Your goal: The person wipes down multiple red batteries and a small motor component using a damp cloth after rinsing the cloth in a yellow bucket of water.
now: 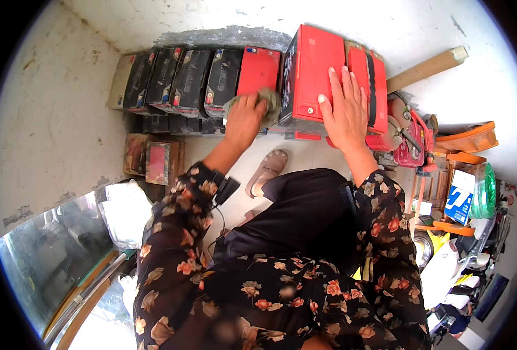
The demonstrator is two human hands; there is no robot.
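Floral shirt [319,283], boxy red batt. [318,64], gry-grn rag [272,106]

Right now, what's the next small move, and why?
Probably draw the rag across the smaller red battery: the left hand already grips it at that battery's near end, while the right hand lies flat on the larger red battery.

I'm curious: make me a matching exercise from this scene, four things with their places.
1. Crumpled grey-green cloth
2. Large red box-shaped battery
3. Long brown cardboard-like tube
4. Shiny green plastic coil

A. Slanting toward the picture's upper right
B. Beside a blue-and-white box
C. Under the right fingers
D. In the left fingers

Pairs: 1-D; 2-C; 3-A; 4-B
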